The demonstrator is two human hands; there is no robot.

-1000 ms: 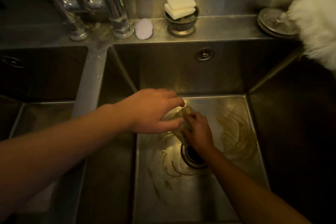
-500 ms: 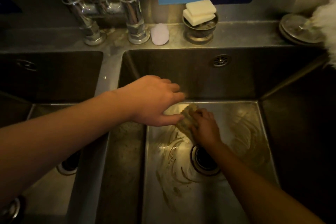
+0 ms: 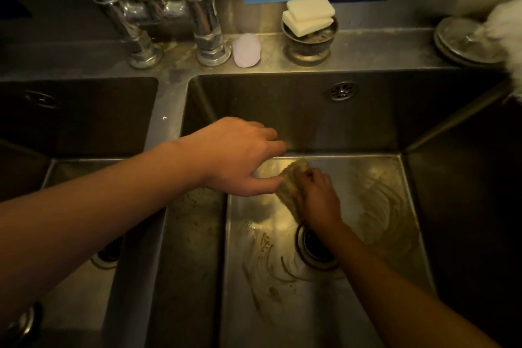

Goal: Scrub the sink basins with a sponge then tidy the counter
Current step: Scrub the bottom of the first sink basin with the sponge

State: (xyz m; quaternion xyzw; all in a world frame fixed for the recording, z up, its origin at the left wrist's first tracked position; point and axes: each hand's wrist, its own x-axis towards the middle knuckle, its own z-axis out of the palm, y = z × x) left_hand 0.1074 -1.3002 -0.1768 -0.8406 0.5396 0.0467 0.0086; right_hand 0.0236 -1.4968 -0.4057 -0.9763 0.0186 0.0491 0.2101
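Big steel basin (image 3: 282, 319) is streaked with brown grime, faucet (image 3: 169, 8) on the ledge behind, next to a pink soap (image 3: 246, 49) and a dish (image 3: 308, 48) of white bars (image 3: 309, 13). Left hand (image 3: 240, 155) hovers with loose, flat fingers, partly blocking the sponge (image 3: 292, 178), which the right hand (image 3: 319, 200) grips against the basin floor right by the drain (image 3: 316, 248).

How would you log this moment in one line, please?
step: scrub basin | right hand: grips sponge beside drain | left hand: beside sponge, holds nothing
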